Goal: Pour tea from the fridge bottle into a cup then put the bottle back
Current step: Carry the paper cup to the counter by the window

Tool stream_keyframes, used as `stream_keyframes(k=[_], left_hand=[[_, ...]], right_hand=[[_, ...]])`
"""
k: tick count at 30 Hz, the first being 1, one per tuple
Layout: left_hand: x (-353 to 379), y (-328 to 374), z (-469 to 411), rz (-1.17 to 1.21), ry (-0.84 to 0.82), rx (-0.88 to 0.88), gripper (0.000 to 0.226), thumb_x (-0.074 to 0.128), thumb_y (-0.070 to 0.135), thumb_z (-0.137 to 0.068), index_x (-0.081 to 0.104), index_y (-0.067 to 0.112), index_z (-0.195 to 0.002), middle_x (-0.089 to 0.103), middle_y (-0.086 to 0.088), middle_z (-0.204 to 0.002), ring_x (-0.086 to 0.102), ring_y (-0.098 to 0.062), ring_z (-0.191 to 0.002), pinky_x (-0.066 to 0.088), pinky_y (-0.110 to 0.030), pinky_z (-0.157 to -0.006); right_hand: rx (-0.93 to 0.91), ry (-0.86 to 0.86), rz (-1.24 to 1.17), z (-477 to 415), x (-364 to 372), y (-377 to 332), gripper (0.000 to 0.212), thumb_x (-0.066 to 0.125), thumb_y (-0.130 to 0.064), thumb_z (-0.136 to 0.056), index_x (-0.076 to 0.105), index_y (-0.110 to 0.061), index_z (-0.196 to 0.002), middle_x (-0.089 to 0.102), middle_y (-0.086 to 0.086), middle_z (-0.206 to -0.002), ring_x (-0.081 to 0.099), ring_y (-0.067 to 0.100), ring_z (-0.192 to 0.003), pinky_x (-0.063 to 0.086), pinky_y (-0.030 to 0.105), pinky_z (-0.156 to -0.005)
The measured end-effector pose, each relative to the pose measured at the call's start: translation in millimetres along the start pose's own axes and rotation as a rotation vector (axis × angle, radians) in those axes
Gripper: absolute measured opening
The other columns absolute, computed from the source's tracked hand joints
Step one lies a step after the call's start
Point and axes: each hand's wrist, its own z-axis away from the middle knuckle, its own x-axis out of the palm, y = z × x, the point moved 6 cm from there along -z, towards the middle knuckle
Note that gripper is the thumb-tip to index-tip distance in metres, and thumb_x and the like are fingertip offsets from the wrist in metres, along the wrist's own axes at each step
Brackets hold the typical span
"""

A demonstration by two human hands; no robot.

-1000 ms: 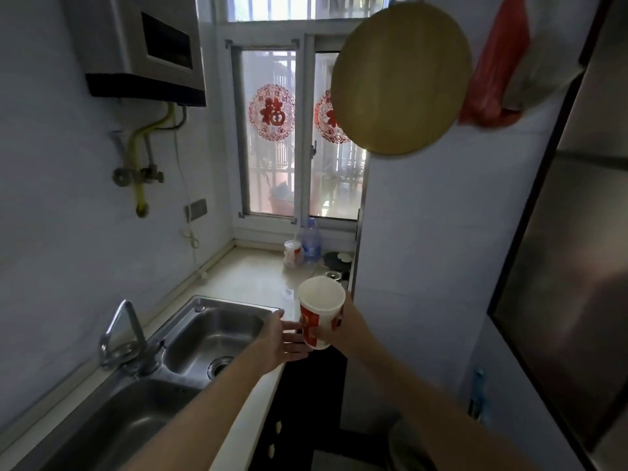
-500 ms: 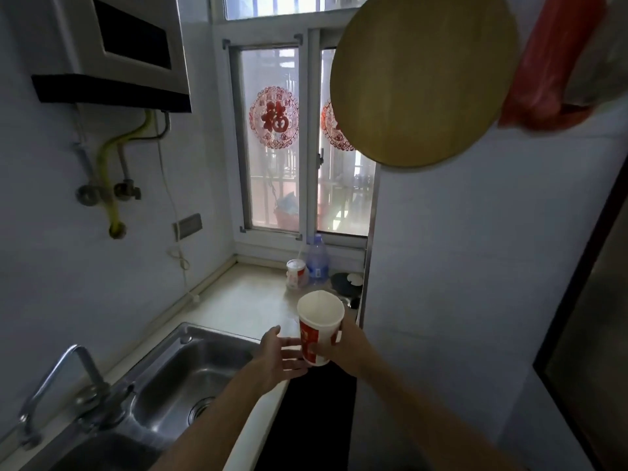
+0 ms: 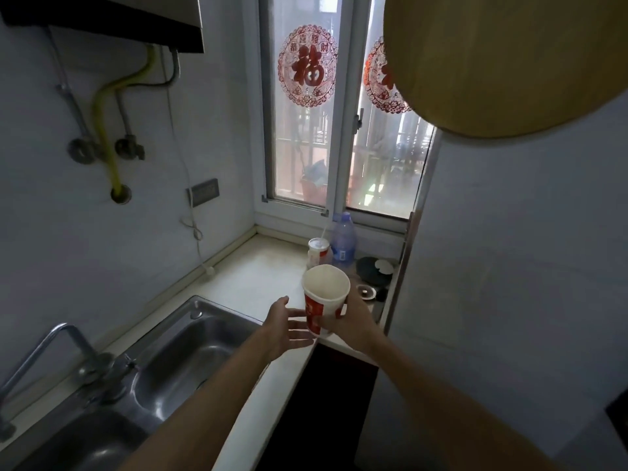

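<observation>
A red and white paper cup (image 3: 324, 297) stands upright in the air above the counter's front edge, its inside looking empty. My right hand (image 3: 355, 321) is wrapped around its right side and back. My left hand (image 3: 289, 326) is spread just left of the cup, fingertips at or near its lower side. No fridge and no tea bottle are in view.
A pale counter (image 3: 258, 273) runs to the window, with a steel sink (image 3: 190, 351) and tap (image 3: 68, 345) on the left. At the back stand a small cup with a straw (image 3: 317, 251), a clear water bottle (image 3: 343, 241) and dark lids (image 3: 373, 270). A round wooden board (image 3: 503, 59) hangs overhead on the right.
My view has moved forward and left along the counter, so the sink and window look closer. Both hands and the cup keep the same pose relative to each other.
</observation>
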Motion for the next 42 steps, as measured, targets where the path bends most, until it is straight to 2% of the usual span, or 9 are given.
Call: stream_keyframes(k=[5, 11, 18, 22, 27, 32, 34, 38, 42], left_hand=[[-11.1, 31.8, -48.4, 0.003, 0.013, -0.017, 0.061, 0.023, 0.048, -0.101, 0.052, -0.001, -0.122, 0.059, -0.026, -0.122, 0.060, -0.042, -0.106, 0.051, -0.047, -0.087], [-20.9, 67.4, -108.8, -0.030, 0.015, -0.030, 0.059, 0.022, 0.047, -0.101, 0.052, 0.000, -0.120, 0.060, -0.025, -0.121, 0.061, -0.042, -0.103, 0.053, -0.047, -0.084], [-19.9, 78.4, -168.8, 0.068, -0.030, -0.087, 0.057, 0.025, 0.046, -0.100, 0.052, -0.001, -0.120, 0.058, -0.026, -0.122, 0.059, -0.043, -0.109, 0.051, -0.049, -0.089], [-17.5, 73.4, -200.9, 0.099, -0.025, -0.110, 0.056, 0.025, 0.045, -0.100, 0.054, -0.002, -0.110, 0.059, -0.026, -0.117, 0.059, -0.040, -0.102, 0.051, -0.048, -0.089], [-24.1, 51.2, -236.2, 0.115, 0.065, -0.162, 0.055, 0.028, 0.044, -0.099, 0.056, -0.003, -0.103, 0.058, -0.021, -0.100, 0.058, -0.036, -0.089, 0.051, -0.045, -0.078], [-41.7, 26.6, -267.6, 0.114, 0.145, -0.195, 0.055, 0.030, 0.044, -0.098, 0.056, -0.003, -0.109, 0.054, -0.020, -0.099, 0.055, -0.035, -0.088, 0.052, -0.043, -0.071], [-49.4, 17.4, -276.8, 0.124, 0.175, -0.211, 0.055, 0.031, 0.043, -0.098, 0.056, -0.004, -0.111, 0.053, -0.020, -0.101, 0.056, -0.036, -0.090, 0.052, -0.044, -0.070], [-60.6, 4.4, -294.5, 0.167, 0.211, -0.232, 0.058, 0.031, 0.044, -0.098, 0.055, -0.005, -0.117, 0.055, -0.021, -0.101, 0.058, -0.036, -0.085, 0.053, -0.043, -0.069], [-66.3, -2.0, -310.2, 0.184, 0.249, -0.234, 0.059, 0.032, 0.043, -0.097, 0.054, -0.008, -0.118, 0.059, -0.023, -0.097, 0.060, -0.036, -0.081, 0.052, -0.040, -0.065]], right_hand=[[-0.034, 0.000, -0.014, -57.8, 12.0, 18.7, 0.092, 0.082, -0.031, -0.060, 0.037, -0.020, -0.140, 0.056, -0.004, -0.130, 0.054, 0.017, -0.123, 0.050, 0.041, -0.102], [-0.025, 0.006, 0.022, -127.7, 23.5, 50.4, 0.088, 0.084, -0.038, -0.065, 0.037, -0.030, -0.139, 0.057, -0.017, -0.127, 0.055, 0.015, -0.122, 0.050, 0.042, -0.102], [-0.018, 0.049, 0.013, -171.3, 24.0, 83.9, 0.084, 0.083, -0.036, -0.066, 0.038, -0.031, -0.136, 0.057, -0.017, -0.125, 0.056, 0.013, -0.118, 0.052, 0.033, -0.096], [-0.014, 0.036, 0.029, -188.7, 25.3, 112.4, 0.088, 0.083, -0.047, -0.064, 0.040, -0.023, -0.138, 0.057, -0.007, -0.128, 0.057, 0.014, -0.119, 0.054, 0.034, -0.096], [0.039, 0.053, 0.015, -197.3, 32.8, 160.5, 0.081, 0.088, -0.036, -0.060, 0.048, -0.023, -0.130, 0.060, -0.006, -0.123, 0.059, 0.008, -0.113, 0.052, 0.027, -0.092], [0.063, 0.071, 0.006, -208.6, 47.2, 205.0, 0.070, 0.089, -0.023, -0.061, 0.050, -0.040, -0.116, 0.062, -0.003, -0.114, 0.061, 0.004, -0.105, 0.057, 0.034, -0.084], [0.091, 0.065, 0.005, -212.8, 57.3, 222.9, 0.067, 0.089, -0.024, -0.062, 0.051, -0.037, -0.115, 0.061, 0.000, -0.114, 0.061, 0.004, -0.104, 0.057, 0.038, -0.083], [0.156, 0.037, -0.002, -218.8, 80.2, 259.4, 0.075, 0.088, -0.035, -0.060, 0.050, -0.021, -0.123, 0.059, 0.004, -0.114, 0.060, 0.019, -0.108, 0.055, 0.046, -0.082], [0.179, 0.025, -0.037, -223.6, 94.4, 280.1, 0.074, 0.086, -0.034, -0.061, 0.050, -0.023, -0.125, 0.058, 0.006, -0.115, 0.060, 0.020, -0.109, 0.055, 0.045, -0.084]])
